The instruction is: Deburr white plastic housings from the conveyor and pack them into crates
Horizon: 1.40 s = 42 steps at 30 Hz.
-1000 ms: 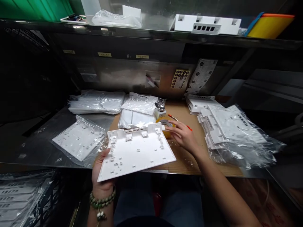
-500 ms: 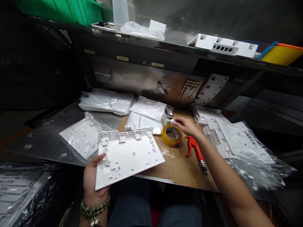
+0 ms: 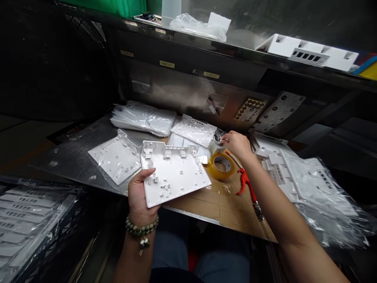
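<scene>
In the head view, my left hand [image 3: 143,192] grips a white plastic housing panel [image 3: 176,173] by its left edge, thumb on top. The panel's inner side faces up, showing clips and small posts. My right hand [image 3: 238,144] is at the metal top of a small clear bottle [image 3: 217,144], fingers pinched together; what they hold is hidden. Just in front of that bottle lies a roll of yellow tape [image 3: 212,168]. Below my right forearm is a red air blow gun [image 3: 245,181]. Left of the held panel lies a bagged white panel [image 3: 116,157].
A stack of clear plastic bags [image 3: 144,118] sits at the back left. Bagged white panels [image 3: 312,177] pile up at the right, and more fill a crate [image 3: 26,224] at lower left. Overhead runs a metal shelf [image 3: 188,47]. Cardboard [image 3: 200,204] covers part of the table.
My right hand has moved from beside the tape roll to the bottle's metal top. The white bit seen in its fingers no longer shows. My left hand has tilted the panel slightly, and the view has shifted.
</scene>
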{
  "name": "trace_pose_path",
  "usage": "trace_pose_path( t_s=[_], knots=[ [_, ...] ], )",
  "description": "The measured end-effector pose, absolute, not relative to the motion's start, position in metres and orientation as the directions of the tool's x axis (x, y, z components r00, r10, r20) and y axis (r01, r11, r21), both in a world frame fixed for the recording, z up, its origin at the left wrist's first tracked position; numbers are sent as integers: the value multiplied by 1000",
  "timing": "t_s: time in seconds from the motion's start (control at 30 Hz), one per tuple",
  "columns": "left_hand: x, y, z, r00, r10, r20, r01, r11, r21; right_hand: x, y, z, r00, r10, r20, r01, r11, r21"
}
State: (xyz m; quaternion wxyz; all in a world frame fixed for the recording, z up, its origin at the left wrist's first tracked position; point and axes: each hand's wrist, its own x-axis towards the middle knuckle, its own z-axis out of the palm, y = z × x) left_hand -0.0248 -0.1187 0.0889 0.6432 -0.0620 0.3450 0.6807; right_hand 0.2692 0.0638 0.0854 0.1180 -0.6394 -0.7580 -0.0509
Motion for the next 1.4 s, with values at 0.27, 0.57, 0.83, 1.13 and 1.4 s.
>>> trace_pose_path(
  t_s=[0.27, 0.57, 0.83, 1.13, 1.4],
  knots=[
    [-10, -119, 95, -121, 877, -465, -948, 37, 317, 271, 56, 85, -106, 945, 311, 976, 159, -150],
    [9, -125, 98, -73, 904, -422, -951, 64, 302, 174, -123, 117, -414, 740, 529, 354, 667, -656],
    [21, -130, 102, 49, 920, -388, -942, 171, 288, 155, -171, 91, -398, 731, 555, 281, 673, -685],
    [27, -130, 99, 12, 938, -345, -929, 138, 343, 156, -176, 89, -370, 723, 584, 277, 686, -673],
    [-29, -121, 71, -138, 923, -358, -969, -50, 243, 251, -155, 72, 143, 782, 606, 582, 429, -691]
  ],
)
